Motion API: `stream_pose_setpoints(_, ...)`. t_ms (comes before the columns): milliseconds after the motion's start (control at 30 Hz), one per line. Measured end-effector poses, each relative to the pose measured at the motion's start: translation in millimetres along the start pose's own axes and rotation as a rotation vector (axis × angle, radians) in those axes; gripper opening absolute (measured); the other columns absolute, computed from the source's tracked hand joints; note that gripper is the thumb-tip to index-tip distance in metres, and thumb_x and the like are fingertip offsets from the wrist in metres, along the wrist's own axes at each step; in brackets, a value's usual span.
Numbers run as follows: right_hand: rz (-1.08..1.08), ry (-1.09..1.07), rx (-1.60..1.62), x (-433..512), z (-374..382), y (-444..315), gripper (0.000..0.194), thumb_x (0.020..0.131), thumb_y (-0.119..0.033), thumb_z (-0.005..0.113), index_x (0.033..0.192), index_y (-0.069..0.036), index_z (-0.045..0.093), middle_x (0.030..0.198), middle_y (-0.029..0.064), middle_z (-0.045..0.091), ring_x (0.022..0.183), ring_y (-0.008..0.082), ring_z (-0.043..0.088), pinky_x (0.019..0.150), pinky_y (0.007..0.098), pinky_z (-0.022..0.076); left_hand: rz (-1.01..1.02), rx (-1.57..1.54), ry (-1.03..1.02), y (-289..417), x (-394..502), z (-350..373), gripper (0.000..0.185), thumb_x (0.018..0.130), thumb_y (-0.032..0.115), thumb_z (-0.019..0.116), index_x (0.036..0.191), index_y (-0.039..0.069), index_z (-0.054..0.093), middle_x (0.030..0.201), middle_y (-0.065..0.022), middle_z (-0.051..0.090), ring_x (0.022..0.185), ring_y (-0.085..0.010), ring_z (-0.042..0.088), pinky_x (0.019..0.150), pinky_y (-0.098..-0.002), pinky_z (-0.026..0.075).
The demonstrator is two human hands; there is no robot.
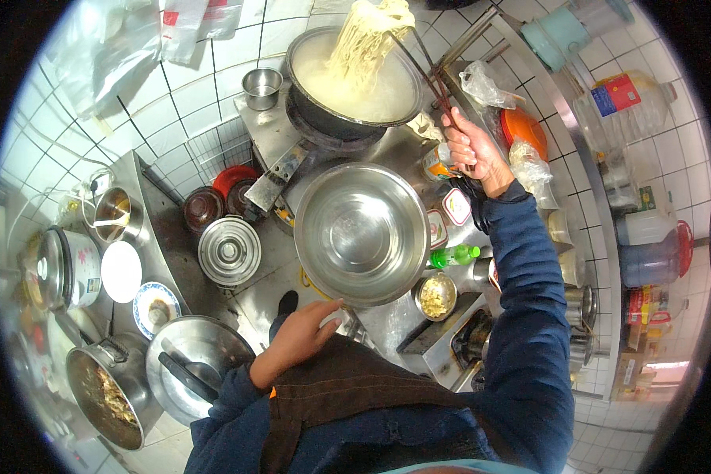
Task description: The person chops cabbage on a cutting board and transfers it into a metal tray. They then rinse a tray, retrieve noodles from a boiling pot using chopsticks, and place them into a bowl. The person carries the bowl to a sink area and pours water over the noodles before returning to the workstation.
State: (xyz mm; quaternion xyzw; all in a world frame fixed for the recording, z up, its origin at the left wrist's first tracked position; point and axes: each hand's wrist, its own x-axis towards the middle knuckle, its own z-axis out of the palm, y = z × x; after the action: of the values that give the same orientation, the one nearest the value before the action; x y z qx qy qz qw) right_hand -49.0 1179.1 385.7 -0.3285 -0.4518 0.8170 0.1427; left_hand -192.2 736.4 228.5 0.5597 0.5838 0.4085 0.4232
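Note:
My right hand [473, 145] grips a pair of long dark chopsticks [439, 87]. From their tips hangs a thick bundle of pale noodles [364, 50], its lower end in the cloudy, steaming liquid of a dark-rimmed cooking pot [351, 125]. Nearer to me is a wide stainless steel basin [361, 234] with nothing in it. My left hand [305, 332] is just below the basin's near rim, fingers apart and holding nothing; whether a fingertip touches the rim I cannot tell.
Right of the basin are a green-capped bottle [455, 256], lidded tubs [456, 206] and a bowl of chopped food [436, 297]. A small metal cup [262, 87] stands left of the pot. At left are a rice cooker [68, 269], a pan of cooked food [112, 391] and a large lid [195, 361].

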Motion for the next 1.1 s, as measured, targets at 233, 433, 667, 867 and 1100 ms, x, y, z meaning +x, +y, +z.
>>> stream_pose_setpoints(233,0.093,0.021,0.026,-5,-10,-2,0.034,0.11,-0.041,0.046,0.103,-0.009,0.055,0.057,-0.008,0.035,0.037,0.0031,0.028,0.029,0.0202,0.025,-0.066,-0.015,-0.039,5,2,-2,0.041,0.1,0.024,0.063,0.136,0.006,0.059,0.122,-0.0231,0.066,0.11,-0.043,0.064,0.093,-0.0471,0.052)
stream_pose_setpoints(433,0.375,0.177,-0.46,7,-23,-25,0.034,0.109,-0.04,0.05,0.103,-0.007,0.056,0.058,-0.0091,0.037,0.038,0.0024,0.027,0.03,0.0196,0.0225,-0.083,0.007,-0.053,8,6,-2,0.042,0.1,0.024,0.061,0.137,0.006,0.058,0.123,-0.0225,0.066,0.111,-0.0427,0.063,0.093,-0.0467,0.052)
stream_pose_setpoints(667,0.217,0.32,-1.594,-6,-15,-143,0.049,0.103,-0.052,0.054,0.098,-0.006,0.069,0.056,-0.0045,0.045,0.039,0.0083,0.033,0.036,0.0274,0.0251,-0.091,0.012,-0.045,4,3,-1,0.044,0.1,0.025,0.061,0.14,0.007,0.057,0.124,-0.0223,0.065,0.111,-0.0424,0.063,0.093,-0.0464,0.052)
stream_pose_setpoints(867,0.294,0.188,-1.23,51,14,-73,0.041,0.107,-0.045,0.05,0.092,-0.011,0.069,0.056,-0.0091,0.043,0.041,0.0055,0.03,0.036,0.025,0.0239,-0.049,0.015,-0.072,5,11,6,0.042,0.1,0.025,0.061,0.139,0.007,0.057,0.123,-0.0218,0.066,0.111,-0.0429,0.063,0.094,-0.0472,0.052)
stream_pose_setpoints(1100,0.567,0.21,-1.237,37,2,-81,0.04,0.108,-0.042,0.048,0.097,-0.009,0.068,0.054,-0.0094,0.038,0.041,0.0075,0.028,0.038,0.0296,0.022,-0.053,0.086,-0.068,11,4,4,0.041,0.1,0.025,0.06,0.138,0.008,0.058,0.122,-0.0218,0.066,0.11,-0.0428,0.063,0.093,-0.0479,0.052)
